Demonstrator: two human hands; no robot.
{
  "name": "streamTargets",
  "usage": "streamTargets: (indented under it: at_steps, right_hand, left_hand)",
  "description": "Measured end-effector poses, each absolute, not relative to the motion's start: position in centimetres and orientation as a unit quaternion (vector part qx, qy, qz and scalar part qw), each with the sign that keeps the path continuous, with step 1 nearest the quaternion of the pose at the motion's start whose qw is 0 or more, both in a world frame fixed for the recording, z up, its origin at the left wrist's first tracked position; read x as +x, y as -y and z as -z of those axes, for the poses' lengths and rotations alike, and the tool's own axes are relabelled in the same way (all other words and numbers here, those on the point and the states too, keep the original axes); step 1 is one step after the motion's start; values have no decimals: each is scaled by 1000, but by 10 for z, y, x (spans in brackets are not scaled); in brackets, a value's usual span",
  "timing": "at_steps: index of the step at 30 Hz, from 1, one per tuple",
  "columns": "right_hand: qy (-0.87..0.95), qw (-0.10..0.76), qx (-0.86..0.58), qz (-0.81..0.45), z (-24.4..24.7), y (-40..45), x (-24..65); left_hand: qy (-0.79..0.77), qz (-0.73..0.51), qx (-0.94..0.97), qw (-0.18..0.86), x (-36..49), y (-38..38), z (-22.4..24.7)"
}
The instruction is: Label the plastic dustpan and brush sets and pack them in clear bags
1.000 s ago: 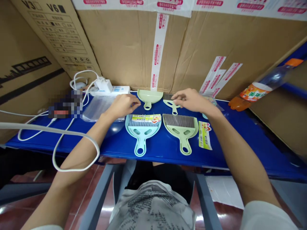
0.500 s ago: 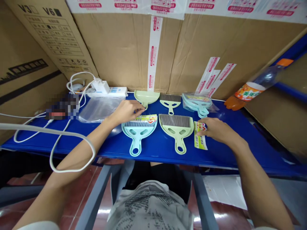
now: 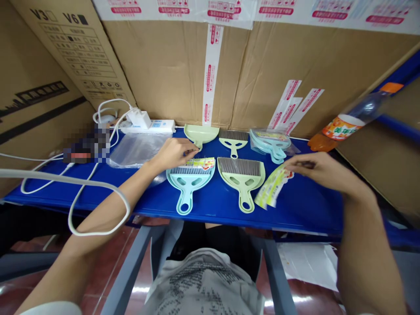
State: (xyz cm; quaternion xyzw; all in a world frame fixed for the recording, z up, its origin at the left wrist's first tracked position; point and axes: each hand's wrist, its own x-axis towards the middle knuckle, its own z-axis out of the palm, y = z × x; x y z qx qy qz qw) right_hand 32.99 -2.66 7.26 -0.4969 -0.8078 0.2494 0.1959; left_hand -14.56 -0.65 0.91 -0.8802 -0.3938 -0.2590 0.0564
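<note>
My left hand [image 3: 177, 153] is closed at the handle of a pale green dustpan [image 3: 203, 133]; what its fingertips pinch is unclear. Between finger and thumb, my right hand [image 3: 308, 168] holds yellow-green label cards [image 3: 274, 186], smeared by motion. In the front row lie a light blue dustpan and brush set [image 3: 187, 186] with a label [image 3: 205, 163] across its bristles, and a green set [image 3: 244, 179] with grey bristles. Behind them are a green brush [image 3: 233, 142] and a blue set in clear plastic [image 3: 271, 142].
Clear plastic bags [image 3: 139, 148] lie left of my left hand. A power strip [image 3: 160, 126] with white cables stands behind them. An orange drink bottle [image 3: 344, 127] leans at the right. Cardboard [image 3: 170, 65] walls the back of the blue table [image 3: 305, 210].
My right hand has lifted the label cards off the table and moved them up and to the right, fanning them apart. My left hand has stayed in place.
</note>
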Motion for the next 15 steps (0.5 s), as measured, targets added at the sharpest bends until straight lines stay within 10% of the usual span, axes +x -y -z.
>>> streamTargets:
  at_steps: [8, 15]
  right_hand:
    - [835, 17, -459, -303, -85, -1, 340]
    - [819, 168, -518, -180, -92, 25, 352]
  left_hand:
    - [407, 261, -873, 70, -152, 6, -10]
    - [403, 241, -879, 83, -151, 6, -11]
